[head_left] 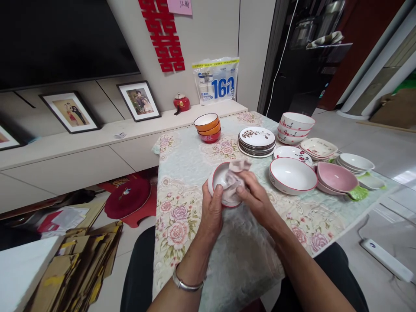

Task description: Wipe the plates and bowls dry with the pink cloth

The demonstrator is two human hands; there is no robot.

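Note:
A white bowl with a red rim (219, 177) is tilted above the near part of the table. My left hand (212, 206) grips its left side, thumb over the rim. A pale pink cloth (234, 178) lies bunched against the inside of the bowl, and my right hand (255, 195) is closed on it. Behind the bowl stands a stack of orange and red bowls (208, 126). To its right is a stack of plates with brown patterns (256, 138). A large white bowl (292, 173) sits right of my right hand.
On the right of the flowered table (182, 173) are stacked white bowls (295, 125), a pink leaf-shaped dish (338, 177) and small white bowls (355, 162). A red stool (128, 197) and flattened cardboard (78, 264) are at the left. A power strip (386, 260) lies on the floor.

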